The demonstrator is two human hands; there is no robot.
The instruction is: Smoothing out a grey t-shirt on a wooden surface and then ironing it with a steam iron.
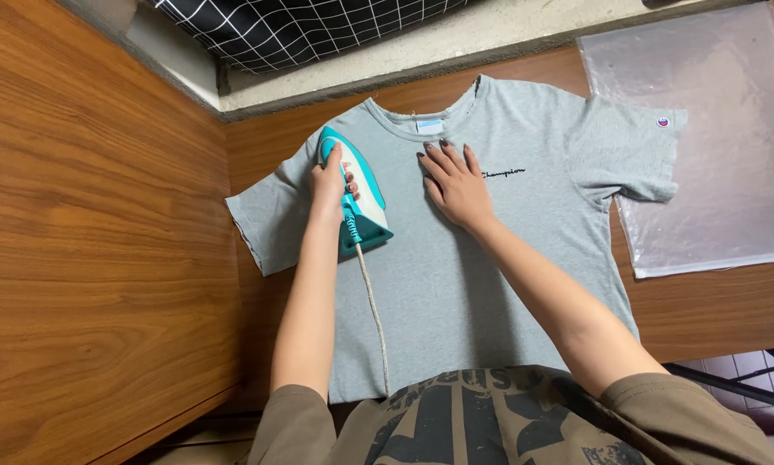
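The left hand (pixel 328 182) is wrapped around the handle of a teal and white iron (pixel 354 191), fingers curled tight over the grip, and the iron sits flat on the grey T-shirt (pixel 456 284) near the shoulder on the left of the view, just below the collar and beside the short sleeve there. The iron's pointed nose aims toward the neckline and its pale cord (pixel 372 301) trails back down the cloth toward the person's body. The right hand (pixel 456 185) lies open and flat on the chest of the shirt, fingers spread and pointing up toward the collar, palm pressing the fabric and holding nothing; its nails are dark. It rests just beside the iron, the two apart by a narrow strip of cloth. The shirt is spread face up on a wooden table (pixel 714 301), neck away from the person, hem at the near edge. A clear plastic bag (pixel 714 146) lies on the table to the right, with the shirt's other sleeve overlapping its edge. A dark fabric with a white grid pattern (pixel 292 30) shows beyond the table's far edge.
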